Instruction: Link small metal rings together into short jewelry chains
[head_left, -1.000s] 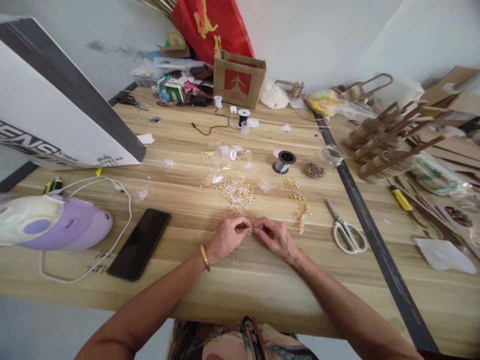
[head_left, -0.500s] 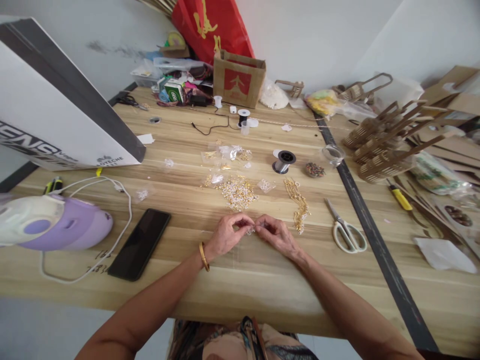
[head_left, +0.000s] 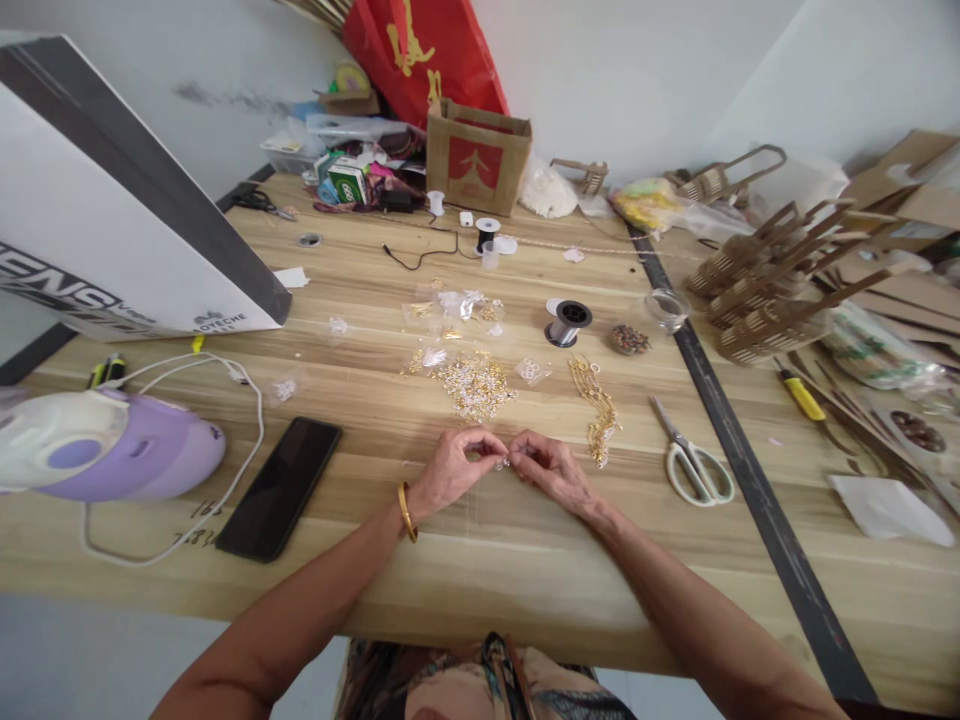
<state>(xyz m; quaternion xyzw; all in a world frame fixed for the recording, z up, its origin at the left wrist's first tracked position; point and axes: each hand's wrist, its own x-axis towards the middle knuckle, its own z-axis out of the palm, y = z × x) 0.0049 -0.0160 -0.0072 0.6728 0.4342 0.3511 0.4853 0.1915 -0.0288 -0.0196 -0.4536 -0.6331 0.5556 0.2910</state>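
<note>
My left hand point(head_left: 459, 467), with a gold bangle point(head_left: 407, 512) on its wrist, pinches thumb to fingertips at the middle of the table. Close beside it, my right hand point(head_left: 549, 468) is also closed in a pinch. Between the fingertips sits a small, shiny silvery piece point(head_left: 502, 463), too small to make out fully. A thin line, perhaps thread, trails leftward from under my left hand. Just beyond both hands lies a pile of gold and clear beads point(head_left: 478, 386). Gold chains point(head_left: 596, 415) lie to the right of the pile.
White-handled scissors point(head_left: 697, 470) lie at the right, a black phone point(head_left: 280, 488) at the left. Beyond the beads stand a wire spool point(head_left: 568, 324) and small plastic bags point(head_left: 463, 305). A purple and white device point(head_left: 135, 448) and a tall box point(head_left: 142, 210) occupy the left side; small baskets point(head_left: 772, 290) stand right.
The fingertips have shifted very slightly, and the silvery piece between them shows a little more clearly. Both hands stay in nearly the same place.
</note>
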